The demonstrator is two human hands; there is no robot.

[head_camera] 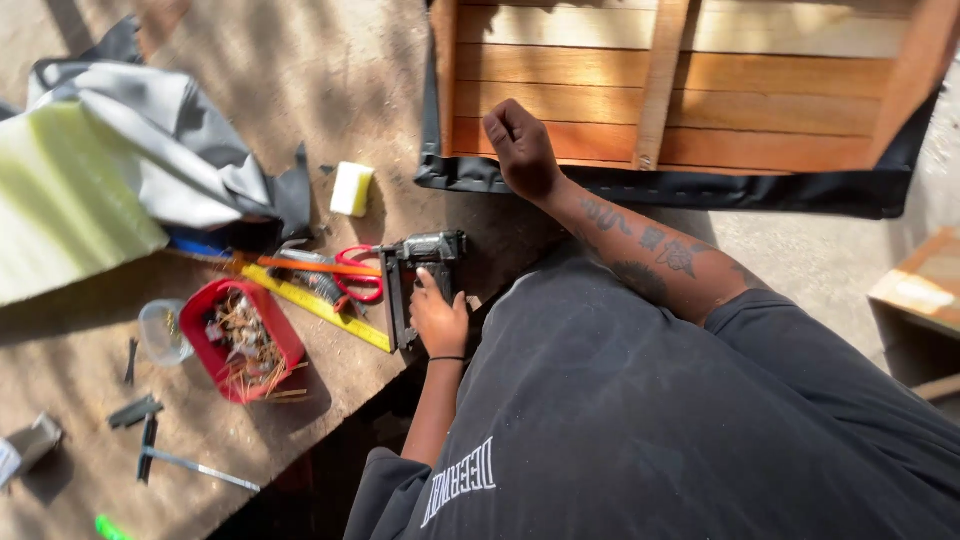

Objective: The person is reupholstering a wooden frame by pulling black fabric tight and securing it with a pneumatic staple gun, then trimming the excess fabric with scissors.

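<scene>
My left hand (438,320) grips the handle of a dark pneumatic staple gun (425,262) that rests on the worn brown workbench (300,90). My right hand (520,150) is curled into a fist. It rests on the lower edge of a slatted wooden frame (680,90), where black fabric (660,188) wraps over the rim. Whether those fingers pinch the fabric is not visible. My tattooed right forearm runs down to my dark shirt.
Red-handled scissors (355,278) and a yellow ruler (315,305) lie beside the gun. Left of them sit a red tray of fasteners (245,340) and a clear cup (162,332). Grey fabric (170,140), green foam (60,200) and a small yellow foam block (352,188) lie further back.
</scene>
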